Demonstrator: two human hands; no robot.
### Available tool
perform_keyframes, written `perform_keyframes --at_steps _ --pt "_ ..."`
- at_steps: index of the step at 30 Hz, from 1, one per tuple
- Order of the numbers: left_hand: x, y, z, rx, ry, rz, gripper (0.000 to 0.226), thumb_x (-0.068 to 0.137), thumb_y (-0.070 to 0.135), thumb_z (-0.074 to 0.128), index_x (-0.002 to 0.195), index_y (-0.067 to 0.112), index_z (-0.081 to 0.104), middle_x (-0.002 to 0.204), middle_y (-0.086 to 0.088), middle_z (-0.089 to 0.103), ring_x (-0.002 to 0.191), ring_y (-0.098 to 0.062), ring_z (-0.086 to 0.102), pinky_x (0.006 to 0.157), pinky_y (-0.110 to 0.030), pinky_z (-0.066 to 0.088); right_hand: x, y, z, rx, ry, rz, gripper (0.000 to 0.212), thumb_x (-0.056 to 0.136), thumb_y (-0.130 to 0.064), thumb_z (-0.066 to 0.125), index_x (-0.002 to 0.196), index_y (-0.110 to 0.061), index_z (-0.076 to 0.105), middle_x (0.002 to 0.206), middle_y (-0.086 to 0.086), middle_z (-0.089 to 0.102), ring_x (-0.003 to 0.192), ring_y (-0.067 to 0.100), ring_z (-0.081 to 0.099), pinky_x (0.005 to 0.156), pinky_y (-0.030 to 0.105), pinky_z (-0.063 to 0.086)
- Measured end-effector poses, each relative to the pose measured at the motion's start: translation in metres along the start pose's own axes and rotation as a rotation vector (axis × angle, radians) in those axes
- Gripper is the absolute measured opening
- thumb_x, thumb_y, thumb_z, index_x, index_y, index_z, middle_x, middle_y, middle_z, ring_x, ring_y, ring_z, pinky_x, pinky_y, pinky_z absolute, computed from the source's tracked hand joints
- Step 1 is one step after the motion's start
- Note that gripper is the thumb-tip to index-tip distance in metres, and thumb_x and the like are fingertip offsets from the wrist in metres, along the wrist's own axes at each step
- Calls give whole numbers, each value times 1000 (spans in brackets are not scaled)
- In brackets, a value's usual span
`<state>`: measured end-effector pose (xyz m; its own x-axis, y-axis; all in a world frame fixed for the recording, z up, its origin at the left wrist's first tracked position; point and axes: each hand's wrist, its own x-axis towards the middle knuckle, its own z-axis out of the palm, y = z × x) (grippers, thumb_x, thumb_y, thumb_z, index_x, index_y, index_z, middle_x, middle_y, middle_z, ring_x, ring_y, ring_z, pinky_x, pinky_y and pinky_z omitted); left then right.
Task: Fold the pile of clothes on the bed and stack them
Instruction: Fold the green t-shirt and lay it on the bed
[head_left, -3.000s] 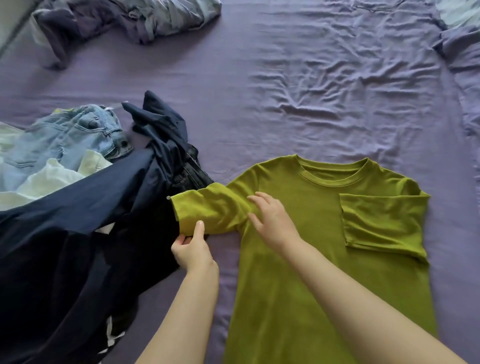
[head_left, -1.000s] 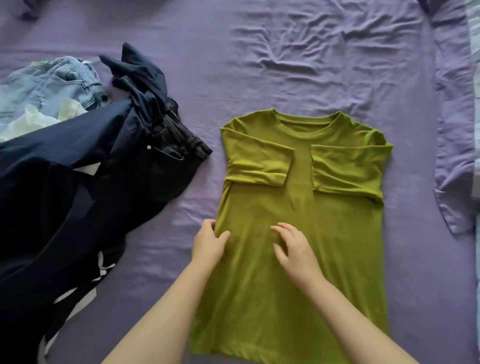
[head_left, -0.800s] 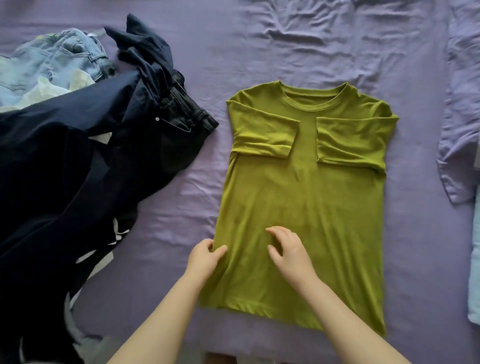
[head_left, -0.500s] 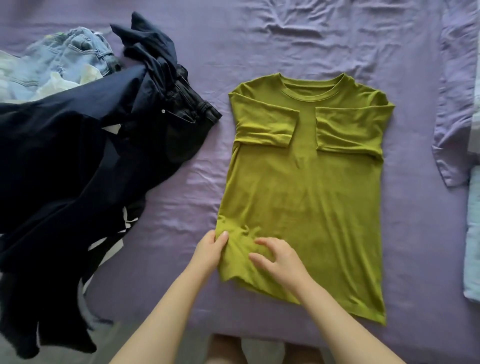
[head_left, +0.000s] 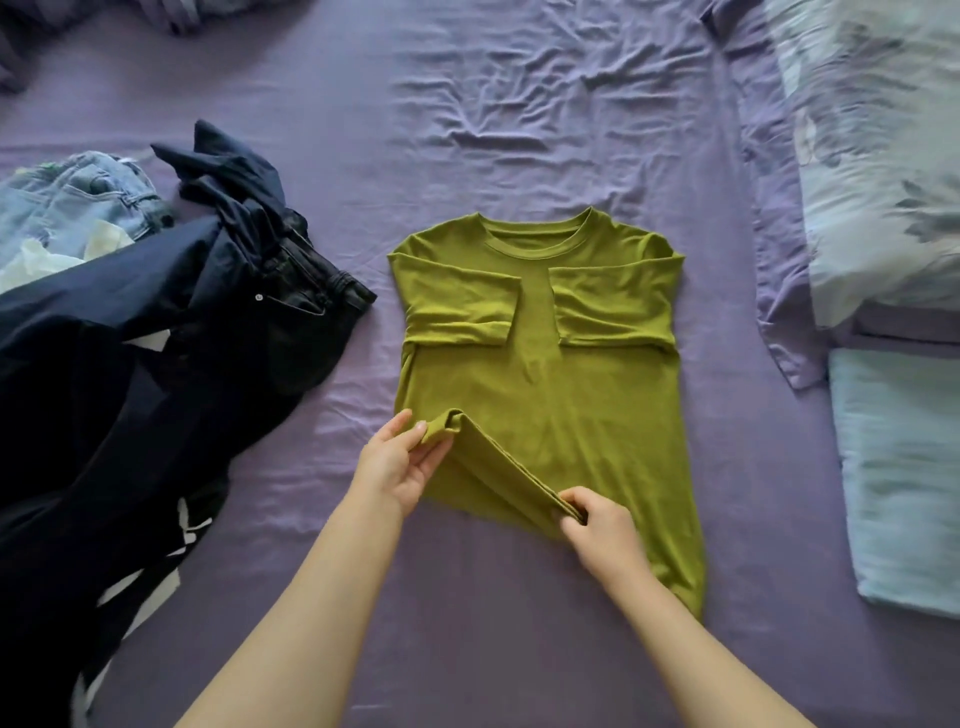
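Green T-shirt (head_left: 545, 374) flat on bed (head_left: 545, 104), centre, neck away; both sleeves already folded in. Left hand (head_left: 397, 462) grip pinches lower-left hem corner, lifted and turned over shirt body; right hand (head_left: 602, 530) grip pinches hem further right. Bottom fold just starting, by look of it. Left: unfolded pile (head_left: 130, 364) — dark garments, light jeans (head_left: 78, 197). No folded stack clearly visible. Most of task remains.
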<state>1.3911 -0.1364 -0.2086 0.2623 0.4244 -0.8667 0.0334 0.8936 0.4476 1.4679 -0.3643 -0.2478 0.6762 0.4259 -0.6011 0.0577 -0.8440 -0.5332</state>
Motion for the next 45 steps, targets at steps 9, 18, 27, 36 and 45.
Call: perform_keyframes --at_steps 9,18,27,36,45 --pt "23 35 41 -212 20 -25 14 95 -11 43 88 -3 54 86 -21 58 75 -27 61 75 -36 59 71 -32 -70 202 168 -101 4 85 -17 69 88 -15 71 72 0 61 71 16 51 57 13 33" --pt "45 95 93 -313 13 -6 6 91 -8 51 87 -7 55 85 -20 60 76 -25 62 55 -32 59 153 -120 -127 214 158 -249 10 87 -23 68 95 -18 70 80 -8 63 73 7 54 60 13 37" --pt "103 153 145 -305 62 76 14 95 0 50 109 -2 52 88 -17 58 76 -25 62 87 -38 53 246 -183 -151 211 158 -226 20 86 -17 68 104 -8 69 99 5 67 93 17 59 88 31 45" --pt "160 150 167 -123 209 196 29 98 10 46 126 2 48 113 -17 52 102 -29 61 78 -33 53 295 -183 -135 158 162 -250 32 86 -13 67 118 -9 64 115 7 66 110 19 60 94 24 39" --pt "129 26 203 412 -130 -14 14 98 13 50 109 11 59 92 -9 69 77 -19 68 62 -25 56 251 -85 -125 -117 275 -376 21 76 -22 79 96 -18 74 101 -2 68 107 23 53 96 33 38"
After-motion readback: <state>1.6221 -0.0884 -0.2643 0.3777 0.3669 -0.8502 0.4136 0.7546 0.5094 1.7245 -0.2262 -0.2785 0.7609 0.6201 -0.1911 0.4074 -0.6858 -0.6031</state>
